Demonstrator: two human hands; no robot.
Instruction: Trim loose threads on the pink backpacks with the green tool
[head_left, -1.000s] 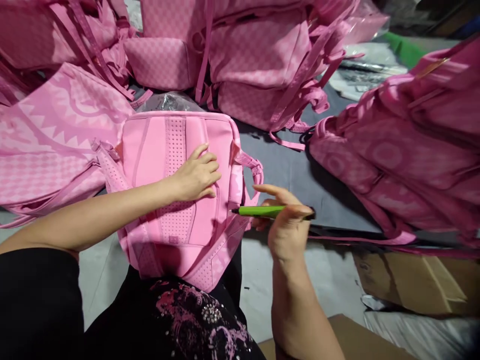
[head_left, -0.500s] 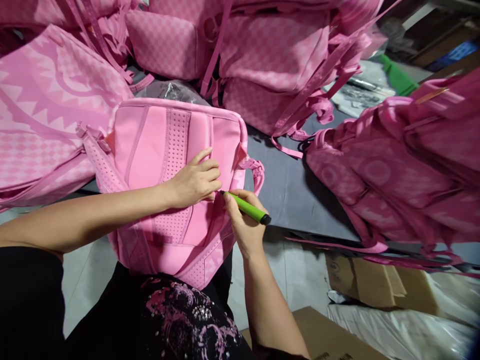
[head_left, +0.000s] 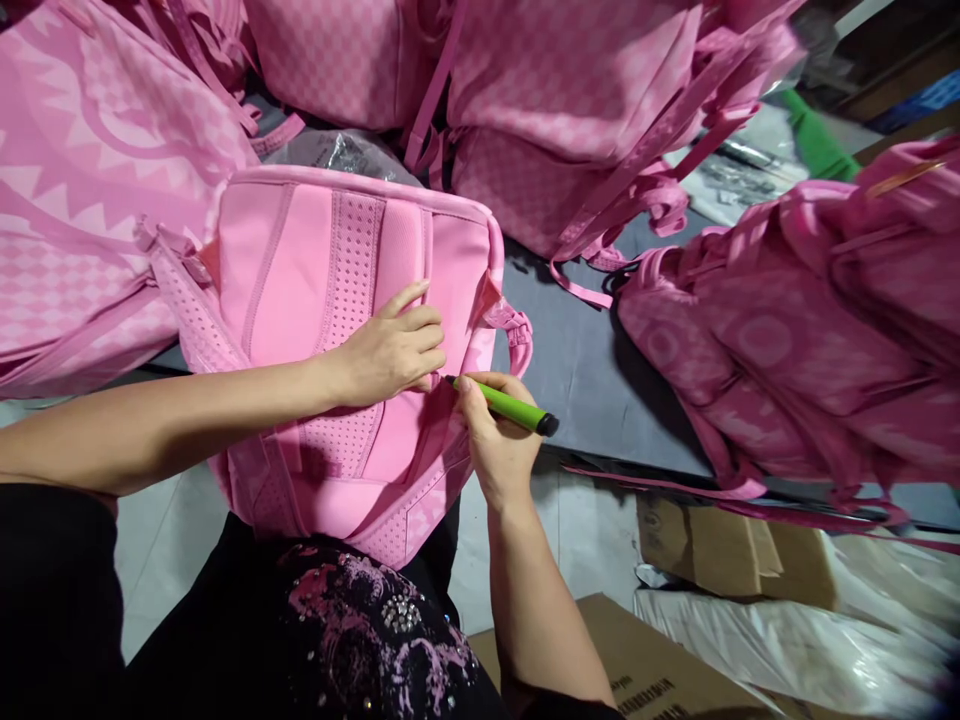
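Since half a second ago I see little change: my right hand point(head_left: 491, 440) has kept the green marker point(head_left: 510, 407) pressed at the pink backpack point(head_left: 300, 270), just nudged toward 3 o'clock. Its fingers are closed around the marker. My left hand point(head_left: 394, 350) lies flat, fingers loosely spread, at the tip's 10 o'clock. The marker's long axis runs from 10 to 4 o'clock, tip toward 10, capped end over the desk point(head_left: 592, 370).

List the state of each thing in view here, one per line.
Light pink padded backpack: back panel up, resting on the lap and table edge.
Green marker pen: gripped, tip at the backpack.
Left hand: flat on the backpack.
Right hand: closed on the pen.
Brown cardboard box: lying under the table.
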